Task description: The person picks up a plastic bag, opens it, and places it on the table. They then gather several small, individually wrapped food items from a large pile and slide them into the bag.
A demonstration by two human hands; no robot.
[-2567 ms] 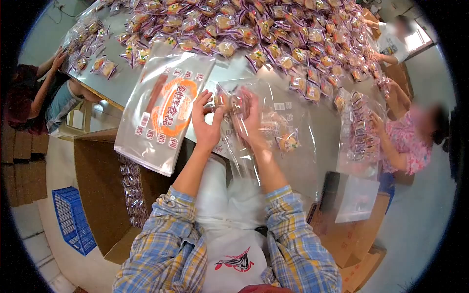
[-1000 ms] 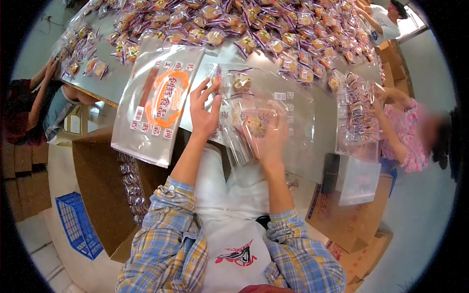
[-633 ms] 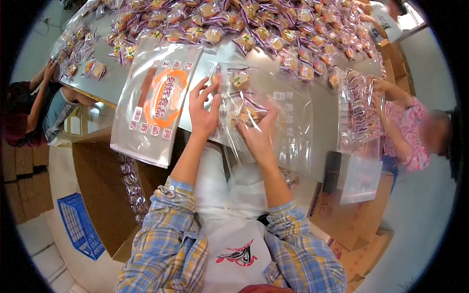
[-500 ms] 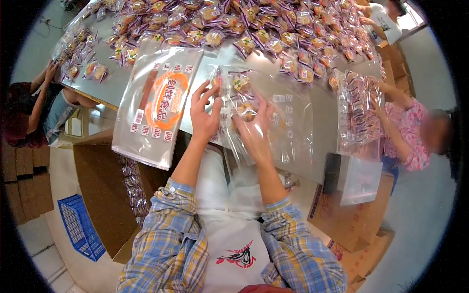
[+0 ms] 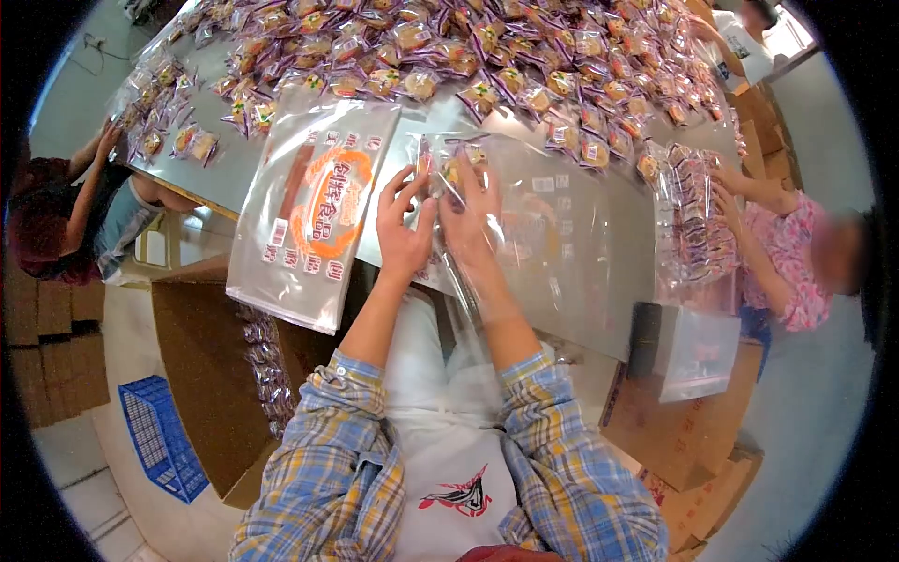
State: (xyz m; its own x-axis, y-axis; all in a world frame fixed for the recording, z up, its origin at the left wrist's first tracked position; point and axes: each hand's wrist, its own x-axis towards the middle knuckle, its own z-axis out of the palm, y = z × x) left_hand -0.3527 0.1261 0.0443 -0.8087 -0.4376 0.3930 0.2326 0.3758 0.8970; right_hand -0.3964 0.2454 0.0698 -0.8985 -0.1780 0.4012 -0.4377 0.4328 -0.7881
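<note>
A large clear plastic bag (image 5: 585, 258) with faint printing lies at the table's near edge. My right hand (image 5: 471, 225) reaches into it, its fingers closed over a wrapped cake (image 5: 476, 153), which they partly cover. Beside it, my left hand (image 5: 403, 229) curls along the bag's left edge, thumb and fingers against the plastic and the wrapped packets there. How firmly it grips is hard to see. To the left rests a stack of flat clear bags (image 5: 304, 211) with orange and red print.
Wrapped cakes (image 5: 412, 37) heap across the metal table's far side. An open cardboard box (image 5: 201, 356) holding packets and a blue crate (image 5: 161, 436) stand low left. At right a co-worker (image 5: 796, 258) handles a filled bag (image 5: 695, 215); other people work at left and far right.
My right hand has moved up and left inside the bag, and its spread fingers have drawn together over the packet. My left hand has shifted slightly right and down. The view has shifted slightly.
</note>
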